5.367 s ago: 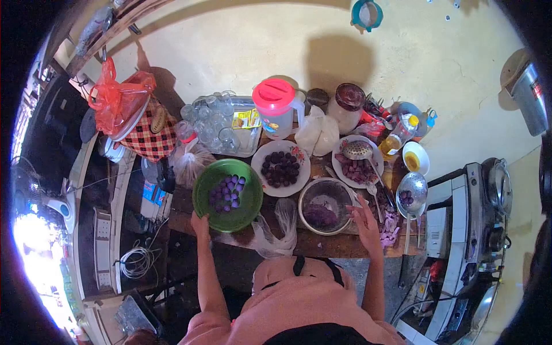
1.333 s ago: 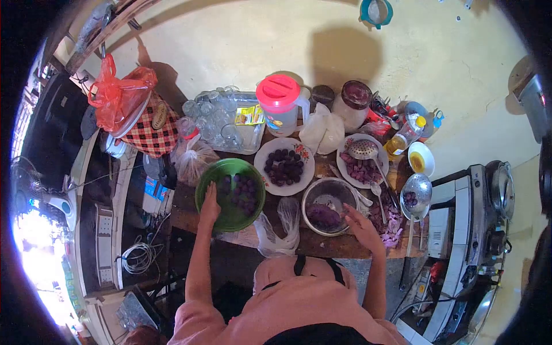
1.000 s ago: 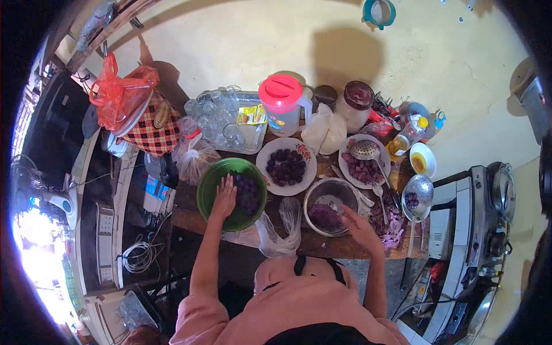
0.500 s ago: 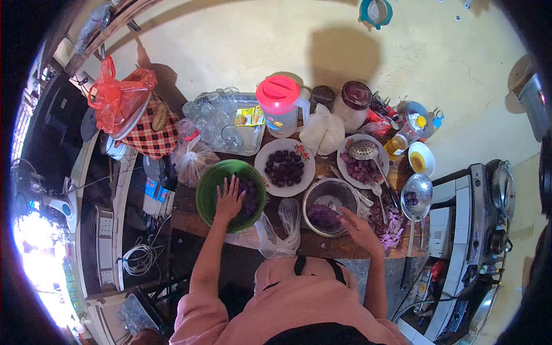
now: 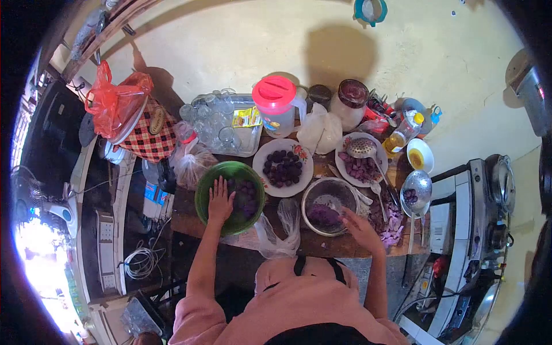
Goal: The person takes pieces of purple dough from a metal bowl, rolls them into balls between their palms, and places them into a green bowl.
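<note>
My left hand lies palm down with its fingers stretched out, inside the left part of a green bowl. Dark purple balls rest in that bowl, to the right of the hand. At the right rim of a metal bowl is my right hand, its fingers extended and apart, with nothing visible in them. A purple mash sits in the metal bowl. Behind, between the two bowls, a flowered plate carries several more dark purple balls.
A plate of purple chunks holds a skimmer. Purple peelings lie right of the metal bowl. A strainer rests at the table's right edge. A plastic bag lies in front; a pink-lidded pitcher and tray of glasses stand behind.
My left hand has shifted left inside the green bowl, showing more of the purple balls. My right hand stays near the metal bowl's rim, almost unmoved.
</note>
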`<state>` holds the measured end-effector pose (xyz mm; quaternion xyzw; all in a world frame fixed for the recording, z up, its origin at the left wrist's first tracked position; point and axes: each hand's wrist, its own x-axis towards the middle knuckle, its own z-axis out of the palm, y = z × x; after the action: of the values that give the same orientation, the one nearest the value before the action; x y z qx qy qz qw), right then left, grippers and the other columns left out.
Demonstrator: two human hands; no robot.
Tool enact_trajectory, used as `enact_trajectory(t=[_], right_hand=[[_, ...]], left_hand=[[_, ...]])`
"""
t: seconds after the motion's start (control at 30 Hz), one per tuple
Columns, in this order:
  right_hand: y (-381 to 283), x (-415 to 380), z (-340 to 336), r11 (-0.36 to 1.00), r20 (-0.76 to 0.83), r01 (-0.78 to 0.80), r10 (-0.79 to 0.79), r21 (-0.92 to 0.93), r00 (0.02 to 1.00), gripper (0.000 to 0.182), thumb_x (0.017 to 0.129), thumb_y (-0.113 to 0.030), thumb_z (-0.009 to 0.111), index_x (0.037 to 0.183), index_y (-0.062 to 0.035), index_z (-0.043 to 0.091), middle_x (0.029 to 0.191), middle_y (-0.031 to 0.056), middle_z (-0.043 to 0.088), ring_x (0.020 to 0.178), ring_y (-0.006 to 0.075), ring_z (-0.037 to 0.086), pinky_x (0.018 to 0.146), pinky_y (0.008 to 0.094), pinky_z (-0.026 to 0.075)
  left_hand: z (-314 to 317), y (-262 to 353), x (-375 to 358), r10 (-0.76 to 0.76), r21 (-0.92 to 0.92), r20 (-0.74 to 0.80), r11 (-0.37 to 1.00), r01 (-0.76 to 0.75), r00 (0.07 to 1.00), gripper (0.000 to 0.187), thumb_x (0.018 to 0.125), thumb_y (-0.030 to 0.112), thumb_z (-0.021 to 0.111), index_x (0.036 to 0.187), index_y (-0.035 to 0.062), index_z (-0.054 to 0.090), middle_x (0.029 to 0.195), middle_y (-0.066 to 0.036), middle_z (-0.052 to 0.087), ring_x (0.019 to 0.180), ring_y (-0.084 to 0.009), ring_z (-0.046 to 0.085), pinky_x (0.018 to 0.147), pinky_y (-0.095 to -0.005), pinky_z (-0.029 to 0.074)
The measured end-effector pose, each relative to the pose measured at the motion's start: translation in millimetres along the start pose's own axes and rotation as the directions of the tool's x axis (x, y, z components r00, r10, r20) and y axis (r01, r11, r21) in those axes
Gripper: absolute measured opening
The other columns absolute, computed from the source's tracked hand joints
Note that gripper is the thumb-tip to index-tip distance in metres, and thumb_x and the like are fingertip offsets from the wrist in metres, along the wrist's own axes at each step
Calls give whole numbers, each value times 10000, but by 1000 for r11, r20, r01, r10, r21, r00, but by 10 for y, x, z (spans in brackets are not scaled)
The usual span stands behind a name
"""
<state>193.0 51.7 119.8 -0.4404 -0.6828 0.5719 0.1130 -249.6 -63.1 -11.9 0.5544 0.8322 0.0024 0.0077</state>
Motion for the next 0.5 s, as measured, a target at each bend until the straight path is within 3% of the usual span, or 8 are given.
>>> enact_trajectory(t=[0.1, 0.2, 0.3, 0.5], right_hand=[[-114, 1, -19, 999, 16, -24, 25, -47, 1000, 426, 943, -223, 453, 1333, -63, 389, 1145, 141, 589, 1065, 209, 549, 927, 324, 396], [-105, 18, 9, 997, 2, -24, 24, -68, 1000, 428, 941, -235, 460, 1329, -66, 395, 1141, 138, 591, 1065, 210, 547, 924, 323, 398], [-83, 10, 16, 999, 8, 4, -3, -53, 1000, 431, 939, -240, 465, 1328, -67, 398, 1141, 140, 588, 1069, 208, 542, 922, 321, 398], [21, 13, -8, 999, -77, 47, -47, -8, 996, 416, 931, -248, 486, 1303, -69, 436, 1156, 137, 572, 1048, 203, 549, 903, 309, 403]], left_hand=[[-107, 31, 12, 94, -127, -66, 987, -102, 993, 547, 949, 403, 294, 1400, 95, 273, 1487, -81, 163, 1373, -292, 123, 1094, -479, 132], [-274, 174, 27, 173, -48, 49, 984, -171, 984, 506, 948, 408, 291, 1400, 182, 300, 1490, -53, 162, 1373, -297, 122, 1088, -513, 118], [-209, 230, 64, 171, 12, 93, 985, -172, 981, 477, 946, 421, 288, 1396, 266, 306, 1492, -30, 160, 1372, -302, 122, 1080, -544, 98], [-108, 186, 40, 81, -22, 89, 997, -79, 993, 487, 943, 436, 281, 1404, 280, 281, 1495, -35, 151, 1373, -308, 115, 1081, -547, 81]])
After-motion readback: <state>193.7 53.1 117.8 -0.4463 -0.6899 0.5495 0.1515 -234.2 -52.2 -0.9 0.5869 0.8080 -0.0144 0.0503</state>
